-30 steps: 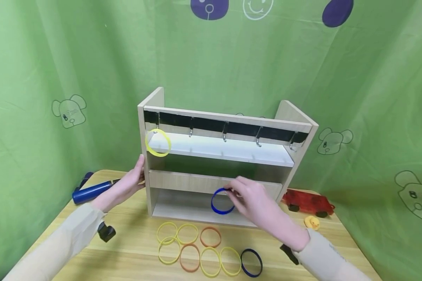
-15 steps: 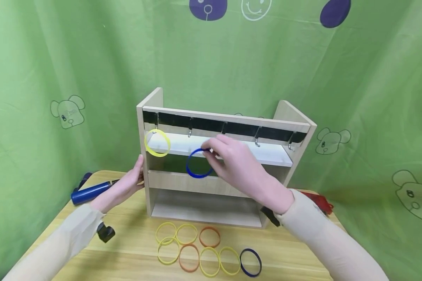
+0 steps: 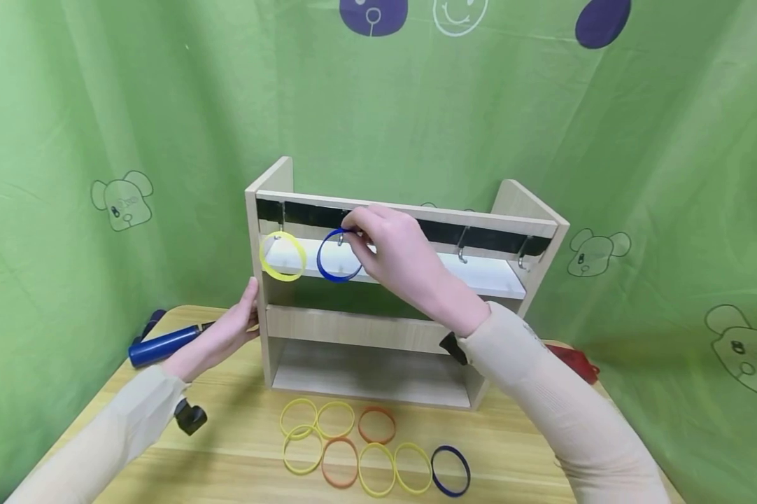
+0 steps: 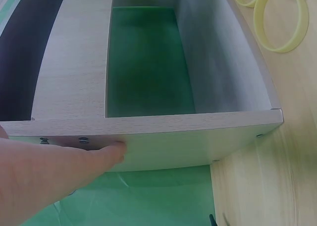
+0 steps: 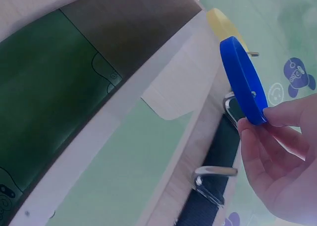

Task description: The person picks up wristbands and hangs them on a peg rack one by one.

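Note:
My right hand (image 3: pixel 397 255) pinches a blue silicone wristband (image 3: pixel 328 273) between thumb and fingertips, at the second hook (image 3: pixel 341 239) from the left. In the right wrist view the blue band hangs right beside that hook; whether they touch I cannot tell. A yellow wristband (image 3: pixel 296 269) hangs from the leftmost hook (image 3: pixel 281 227). My left hand (image 3: pixel 227 329) rests against the outer left side of the small wooden shelf (image 3: pixel 378 329). In the left wrist view its thumb (image 4: pixel 111 154) lies along the side panel; the other fingers are mostly hidden.
Several yellow wristbands (image 3: pixel 376 495), two orange ones (image 3: pixel 339 484) and a dark blue one (image 3: pixel 450 494) lie on the wooden table (image 3: pixel 227 448). A blue-handled tool (image 3: pixel 164 347) lies left of the shelf. Something red (image 3: pixel 576 362) is partly covered by the right sleeve.
My right hand has lifted the blue wristband from the lower shelf's front, up and left, to the second hook. The left hand has stayed at the shelf's side.

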Demonstrator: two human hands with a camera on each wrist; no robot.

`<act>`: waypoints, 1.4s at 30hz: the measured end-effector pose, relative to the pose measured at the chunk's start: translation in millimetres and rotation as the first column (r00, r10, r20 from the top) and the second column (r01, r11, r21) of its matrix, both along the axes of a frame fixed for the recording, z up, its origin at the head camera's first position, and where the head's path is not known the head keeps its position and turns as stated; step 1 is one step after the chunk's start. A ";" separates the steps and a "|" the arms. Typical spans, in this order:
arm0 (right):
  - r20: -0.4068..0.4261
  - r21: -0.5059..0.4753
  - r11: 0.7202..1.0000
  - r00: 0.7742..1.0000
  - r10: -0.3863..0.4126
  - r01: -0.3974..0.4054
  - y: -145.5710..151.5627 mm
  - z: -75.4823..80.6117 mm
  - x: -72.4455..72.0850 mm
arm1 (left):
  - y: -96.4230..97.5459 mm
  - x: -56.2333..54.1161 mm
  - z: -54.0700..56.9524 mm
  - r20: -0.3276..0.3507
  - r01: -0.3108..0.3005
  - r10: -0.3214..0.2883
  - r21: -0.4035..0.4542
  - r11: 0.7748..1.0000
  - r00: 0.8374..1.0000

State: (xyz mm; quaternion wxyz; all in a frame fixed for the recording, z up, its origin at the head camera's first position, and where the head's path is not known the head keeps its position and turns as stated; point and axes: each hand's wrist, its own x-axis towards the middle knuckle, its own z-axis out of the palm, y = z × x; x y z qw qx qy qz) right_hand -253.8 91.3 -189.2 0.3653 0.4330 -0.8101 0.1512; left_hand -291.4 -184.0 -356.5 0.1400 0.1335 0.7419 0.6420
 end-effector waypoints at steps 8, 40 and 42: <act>-0.018 0.058 0.997 0.998 -0.058 0.059 -3.2 -8.7 -7.8 | 0.8 -0.2 1.5 0.002 -0.008 0.008 0.010 1.000 1.000; 0.290 0.166 0.972 0.934 -0.207 0.164 99.6 -170.0 30.2 | -0.7 1.1 1.8 0.010 -0.009 0.009 0.008 1.000 1.000; 0.353 0.195 0.965 0.906 -0.233 0.173 113.0 -192.7 31.6 | -0.1 0.9 1.7 0.010 -0.009 0.009 0.010 1.000 1.000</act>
